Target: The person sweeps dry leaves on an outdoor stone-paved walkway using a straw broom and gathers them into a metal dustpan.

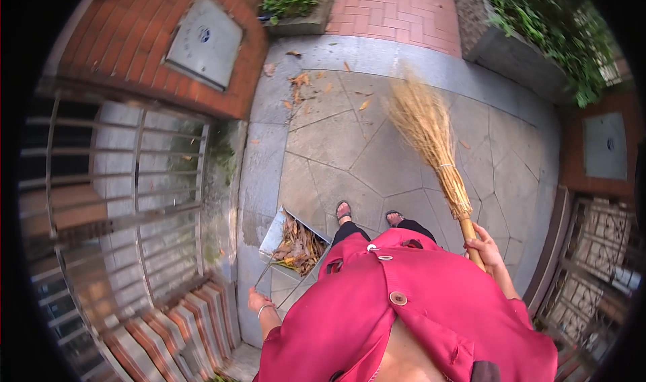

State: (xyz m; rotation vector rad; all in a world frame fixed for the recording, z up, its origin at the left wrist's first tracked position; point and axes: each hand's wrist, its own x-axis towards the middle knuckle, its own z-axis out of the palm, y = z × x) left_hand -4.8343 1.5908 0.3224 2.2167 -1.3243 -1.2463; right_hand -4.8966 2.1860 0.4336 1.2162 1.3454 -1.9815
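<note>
My right hand is wrapped round the bamboo handle of a straw broom. The broom slants up and away to the left, its blurred bristles over the paving ahead of my feet. On my left side, my left hand is closed on the thin handle of a metal dustpan. Brown and yellow dry leaves fill much of the pan. Whether the pan touches the ground I cannot tell. A few loose leaves lie scattered on the pavement at the far left.
Stone paving runs to a red brick path. At left stand a brick pillar and a metal-barred gate. Planters with green shrubs flank the path. A patterned metal gate is on the right.
</note>
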